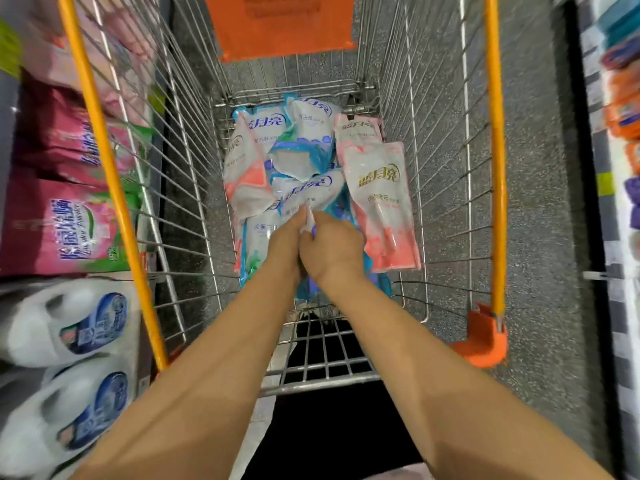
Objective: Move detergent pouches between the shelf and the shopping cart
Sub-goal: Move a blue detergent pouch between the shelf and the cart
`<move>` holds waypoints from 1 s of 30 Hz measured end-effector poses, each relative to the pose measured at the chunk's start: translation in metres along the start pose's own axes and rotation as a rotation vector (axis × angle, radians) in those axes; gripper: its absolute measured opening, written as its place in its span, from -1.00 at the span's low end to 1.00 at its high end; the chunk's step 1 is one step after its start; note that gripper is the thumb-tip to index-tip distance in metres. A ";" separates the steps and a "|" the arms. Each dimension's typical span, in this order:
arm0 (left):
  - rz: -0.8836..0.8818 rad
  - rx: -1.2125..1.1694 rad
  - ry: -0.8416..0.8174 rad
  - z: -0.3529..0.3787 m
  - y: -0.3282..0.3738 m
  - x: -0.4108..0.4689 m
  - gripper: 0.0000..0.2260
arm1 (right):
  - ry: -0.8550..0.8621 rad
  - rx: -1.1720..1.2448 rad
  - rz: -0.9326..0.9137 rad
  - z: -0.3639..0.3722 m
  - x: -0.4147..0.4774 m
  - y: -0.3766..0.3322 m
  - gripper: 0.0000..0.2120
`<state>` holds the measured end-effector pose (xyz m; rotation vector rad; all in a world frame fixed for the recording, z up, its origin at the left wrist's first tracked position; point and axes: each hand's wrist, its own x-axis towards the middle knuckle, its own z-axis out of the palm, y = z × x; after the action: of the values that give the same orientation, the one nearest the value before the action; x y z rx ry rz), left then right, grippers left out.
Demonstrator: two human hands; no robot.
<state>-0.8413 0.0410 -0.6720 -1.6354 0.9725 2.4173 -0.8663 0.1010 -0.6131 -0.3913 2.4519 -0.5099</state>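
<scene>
A wire shopping cart [446, 188] with orange rails fills the middle of the head view. Several detergent pouches lie piled in its basket, some white and blue, some white and pink. Both my arms reach down into the basket. My left hand [285, 242] and my right hand [332, 247] meet over the near part of the pile and together pinch the top edge of a white and blue pouch [306, 194]. A pink pouch [382, 206] leans against the right wall of the basket. Pouches under my hands are partly hidden.
On the left, a shelf holds pink detergent bags [65, 226] and white bottles [72, 323] close to the cart's rail. An orange flap [280, 26] hangs at the cart's far end. More shelving [620, 109] runs along the right, across a grey speckled floor [540, 216].
</scene>
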 end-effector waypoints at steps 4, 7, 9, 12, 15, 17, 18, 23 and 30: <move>0.134 0.055 0.031 0.007 0.027 -0.031 -0.89 | 0.126 -0.123 -0.157 -0.030 -0.019 -0.018 -0.68; 0.420 0.136 0.147 0.022 0.056 -0.066 -0.85 | 0.258 0.014 -0.212 -0.060 -0.035 -0.027 -0.62; 0.607 0.188 0.119 0.033 0.075 -0.089 -0.77 | 0.346 0.225 -0.156 -0.082 -0.037 -0.034 -0.54; 0.845 0.309 0.146 0.044 0.103 -0.134 -0.51 | 0.352 0.333 -0.019 -0.124 -0.039 -0.048 -0.38; 1.030 0.472 0.173 0.060 0.132 -0.187 -0.56 | 0.085 0.660 0.011 -0.163 -0.045 -0.065 -0.20; 1.149 0.544 0.190 0.070 0.147 -0.219 -0.67 | 0.085 0.851 -0.093 -0.183 -0.058 -0.078 -0.09; 1.206 0.557 0.212 0.075 0.154 -0.238 -0.67 | 0.136 0.917 -0.152 -0.192 -0.064 -0.084 -0.07; 1.492 0.584 0.346 0.097 0.175 -0.337 -0.57 | 0.309 1.067 -0.457 -0.251 -0.118 -0.118 -0.22; 1.899 0.603 0.575 0.106 0.163 -0.476 -0.54 | 0.324 1.248 -0.878 -0.322 -0.218 -0.143 -0.47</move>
<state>-0.7840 0.1027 -0.1643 -1.0266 4.0152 1.1238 -0.8700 0.1449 -0.2006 -0.8167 1.5924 -2.3734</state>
